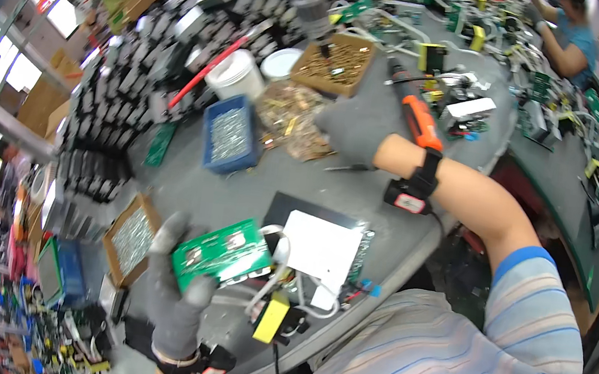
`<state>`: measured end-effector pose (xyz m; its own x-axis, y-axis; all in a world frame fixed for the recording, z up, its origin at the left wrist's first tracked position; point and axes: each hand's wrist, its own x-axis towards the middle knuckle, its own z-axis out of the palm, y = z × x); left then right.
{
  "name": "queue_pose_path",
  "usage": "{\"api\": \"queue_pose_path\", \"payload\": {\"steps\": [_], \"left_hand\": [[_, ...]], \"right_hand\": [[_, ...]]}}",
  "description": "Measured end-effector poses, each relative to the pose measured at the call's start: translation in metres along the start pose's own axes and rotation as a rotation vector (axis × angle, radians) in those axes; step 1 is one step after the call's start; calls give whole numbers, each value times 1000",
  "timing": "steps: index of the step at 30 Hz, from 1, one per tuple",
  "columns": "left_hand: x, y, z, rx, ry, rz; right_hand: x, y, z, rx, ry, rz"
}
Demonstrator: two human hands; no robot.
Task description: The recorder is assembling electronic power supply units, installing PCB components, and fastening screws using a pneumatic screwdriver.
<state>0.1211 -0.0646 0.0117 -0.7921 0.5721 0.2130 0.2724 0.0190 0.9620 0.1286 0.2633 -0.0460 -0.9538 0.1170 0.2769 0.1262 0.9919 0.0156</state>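
Observation:
My left hand (178, 307), in a grey glove, grips a green circuit board (222, 254) by its left end, thumb in front and fingers along the far side. White cables run beside the board to a part with a yellow block (271, 318). A flat white panel (318, 248) lies right of the board. My right hand (360, 128), also gloved, is across the table with its fingers closed at the edge of a brown heap of small pieces (290, 116). Whatever its fingertips hold is hidden. Just right of that hand lies an orange and black power screwdriver (420, 118).
A blue bin of small metal parts (231, 135) and a white bucket (237, 75) stand mid-table. Cardboard trays hold brass-coloured pieces (336, 67) and silver pieces (132, 241). Black blocks (118, 95) are stacked left. Another person (571, 45) works at the far right.

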Motion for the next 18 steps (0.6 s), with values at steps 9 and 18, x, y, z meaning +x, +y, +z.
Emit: {"api": "queue_pose_path", "payload": {"steps": [9, 18], "left_hand": [[10, -13, 2, -103, 94, 20], [0, -16, -5, -22, 94, -7]], "right_hand": [[-1, -4, 33, -81, -102, 3], [-7, -33, -42, 884, 27, -147]]}}
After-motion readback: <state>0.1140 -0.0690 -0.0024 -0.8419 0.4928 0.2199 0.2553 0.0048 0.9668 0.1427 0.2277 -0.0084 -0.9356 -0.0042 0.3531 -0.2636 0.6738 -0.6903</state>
